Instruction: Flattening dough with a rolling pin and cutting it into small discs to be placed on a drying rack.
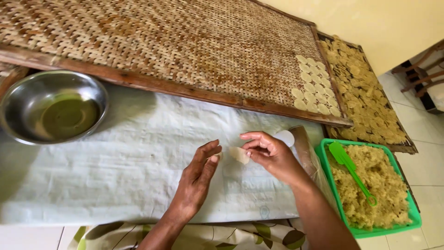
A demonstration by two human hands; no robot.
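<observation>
I am looking down at a low work surface covered with a pale plastic sheet [115,176] on a white tiled floor [416,120]. Nearest to me, a leaf-patterned cloth [222,236] shows at the bottom edge. My left hand [196,180] rests edge-on on the sheet, fingers straight and loosely together, gripping nothing that I can see; its fingertips sit just beside a small pale disc of dough [239,155]. My right hand [268,155] has that disc pinched between thumb and fingertips, the rest of the fingers curled in. Just behind the right hand is a small round white lid [286,137] and a wooden stick [303,146]. At my right stands a green tray [416,217] heaped with yellowish crumbly mash [384,185], a green plastic spatula [351,171] lying on top. At the left, a steel bowl [53,106] holds a film of greenish liquid. Farther off, a big woven bamboo rack [162,41] in a wooden frame carries rows of flat pale discs [314,88] in its right corner. Beyond it, a second rack [365,92] is covered with them.
</observation>
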